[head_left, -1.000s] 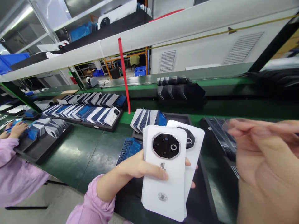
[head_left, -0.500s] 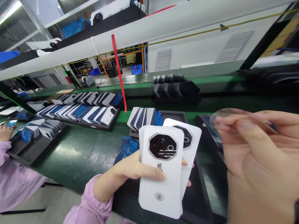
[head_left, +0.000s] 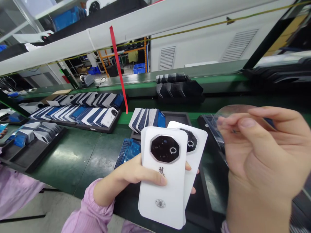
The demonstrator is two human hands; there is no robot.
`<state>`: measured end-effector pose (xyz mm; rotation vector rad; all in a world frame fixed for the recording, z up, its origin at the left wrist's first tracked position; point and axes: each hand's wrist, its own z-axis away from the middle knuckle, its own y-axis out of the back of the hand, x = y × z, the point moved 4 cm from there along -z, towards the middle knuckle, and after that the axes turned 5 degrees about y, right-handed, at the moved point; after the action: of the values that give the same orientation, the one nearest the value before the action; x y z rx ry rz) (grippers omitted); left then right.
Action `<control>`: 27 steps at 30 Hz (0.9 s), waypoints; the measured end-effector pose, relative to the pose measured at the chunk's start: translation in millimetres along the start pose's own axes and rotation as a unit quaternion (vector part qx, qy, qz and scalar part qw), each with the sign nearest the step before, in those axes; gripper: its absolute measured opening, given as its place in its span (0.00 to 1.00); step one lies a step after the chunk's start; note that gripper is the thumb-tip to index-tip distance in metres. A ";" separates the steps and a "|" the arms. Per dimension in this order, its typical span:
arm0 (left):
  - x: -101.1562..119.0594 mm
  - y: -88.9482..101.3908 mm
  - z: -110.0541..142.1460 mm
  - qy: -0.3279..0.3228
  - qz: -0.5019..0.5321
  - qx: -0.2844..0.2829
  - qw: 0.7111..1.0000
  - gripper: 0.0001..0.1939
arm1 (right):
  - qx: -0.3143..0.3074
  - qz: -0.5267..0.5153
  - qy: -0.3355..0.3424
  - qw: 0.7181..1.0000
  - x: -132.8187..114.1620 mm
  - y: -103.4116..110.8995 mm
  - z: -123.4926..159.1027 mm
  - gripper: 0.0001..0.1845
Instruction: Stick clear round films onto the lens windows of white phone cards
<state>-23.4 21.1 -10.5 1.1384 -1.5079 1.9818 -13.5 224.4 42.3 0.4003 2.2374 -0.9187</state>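
Flat white rectangular panels (head_left: 175, 181) have glossy black octagonal camera windows (head_left: 165, 149) rimmed silver, the front panel (head_left: 167, 195) bearing dark characters (head_left: 161, 170) and, towards six o'clock, a round grey emblem (head_left: 160, 203).

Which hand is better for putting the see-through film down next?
Probably the right hand: it pinches the clear film, while the left hand is busy gripping the white panels.

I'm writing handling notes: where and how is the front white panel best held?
Probably by its lower long edges, from the bottom end: the front white panel is flat, the camera block sits up top, the left hand has its thumb across the middle, and the bottom is free of fingers.
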 end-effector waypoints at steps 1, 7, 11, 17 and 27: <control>0.0 -0.2 0.4 0.000 0.003 0.003 1.000 0.25 | -0.005 -0.001 0.000 1.000 -0.2 -0.1 0.1 0.11; 1.0 -2.2 2.6 0.013 0.006 0.013 1.000 0.25 | -0.034 -0.024 0.009 0.999 1.0 -2.3 1.8 0.09; 1.9 -0.7 0.6 0.014 0.006 0.020 1.000 0.26 | -0.054 0.001 0.007 0.999 0.7 -3.1 5.6 0.07; 3.1 12.7 -13.0 0.010 -0.006 0.082 0.997 0.27 | -0.190 0.090 -0.033 0.977 10.4 -10.2 17.8 0.03; 2.3 22.0 -24.6 0.010 -0.008 0.116 0.993 0.28 | -0.288 0.185 0.028 0.939 20.3 -20.9 27.4 0.01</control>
<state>-49.6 36.2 -24.0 1.2115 -1.2785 2.1938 -25.8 190.7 24.5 0.5443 2.2472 -0.0438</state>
